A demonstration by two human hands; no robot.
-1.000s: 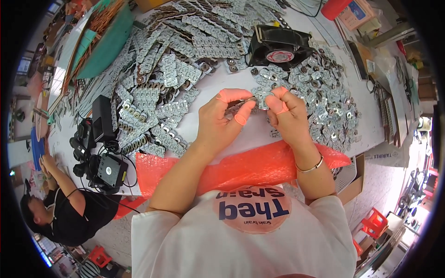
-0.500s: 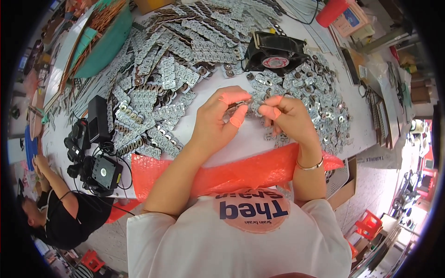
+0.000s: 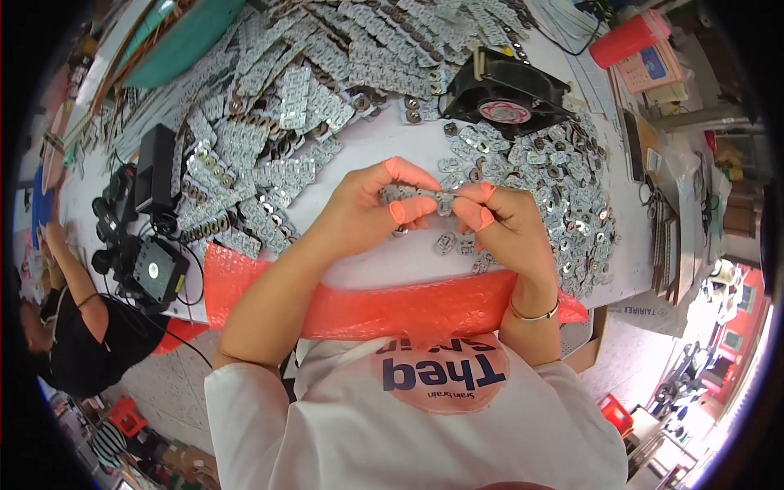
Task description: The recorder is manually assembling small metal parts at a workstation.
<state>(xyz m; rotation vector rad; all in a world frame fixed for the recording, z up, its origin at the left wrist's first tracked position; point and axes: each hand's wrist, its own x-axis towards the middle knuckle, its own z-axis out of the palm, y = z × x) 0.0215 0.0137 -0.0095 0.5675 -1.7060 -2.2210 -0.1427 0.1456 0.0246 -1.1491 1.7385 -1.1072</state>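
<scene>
My left hand [image 3: 359, 211] is closed, with thumb and forefinger pinching a short strip of small silver metal plates [image 3: 402, 193]. At the strip's right end, the thumb and fingers of my right hand [image 3: 513, 227] pinch its last plate; whether that piece is still joined cannot be made out. Coral-coloured finger covers sit on both thumbs and forefingers. Just below the strip, a few loose plates [image 3: 445, 243] lie on the white table [image 3: 363, 269]. Beyond my right hand spreads a heap of separate plates [image 3: 563, 184], some with brown round parts.
Unbroken plate strips [image 3: 298, 98] pile up at the back and left. A black fan [image 3: 506, 91] stands behind the heap. Black adapters and cables [image 3: 155, 269] crowd the left edge, near a seated co-worker [image 3: 98, 335]. Red bubble wrap [image 3: 392, 310] lies along the front edge.
My hands have drawn level, and the strip between them now shows more plainly, stretched sideways. The whole view has shifted slightly with my head.
</scene>
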